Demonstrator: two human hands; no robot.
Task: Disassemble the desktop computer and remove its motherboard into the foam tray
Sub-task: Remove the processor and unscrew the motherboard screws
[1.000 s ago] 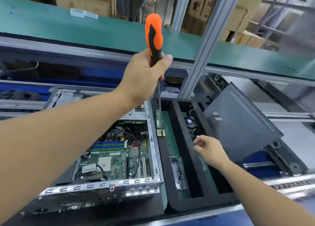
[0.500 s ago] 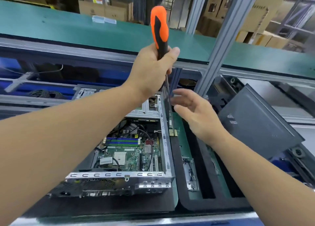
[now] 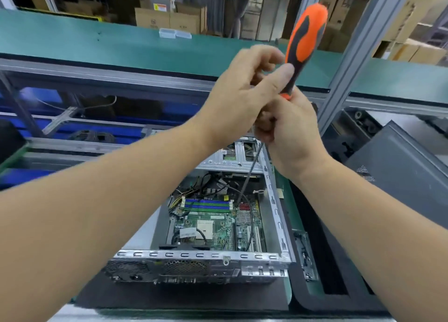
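A screwdriver (image 3: 306, 42) with an orange and black handle is held above the open desktop computer case (image 3: 206, 256), its handle tilted toward 1 o'clock and its thin metal shaft running down toward 7 o'clock into the case. The handle's lower part is gripped by the left hand (image 3: 242, 98), with the thumb laid flat against the grip and the remaining fingers curled loosely behind it. The right hand (image 3: 291, 127) is closed around the tool just below the left hand, at the point where handle and shaft meet; both hands are in contact with the screwdriver and with each other. The shaft tip is located near a red component at the upper right of the motherboard (image 3: 213, 227); contact with a screw cannot be confirmed. The motherboard is seated flat on the floor of the case, at 6 o'clock from the hands, with blue and green memory slots along its far edge and black cables crossing it. The black foam tray (image 3: 315, 224) lies just beside the case at 3 o'clock, touching its right wall. A dark grey side panel (image 3: 400, 171) is propped tilted at 3 o'clock from the tray.
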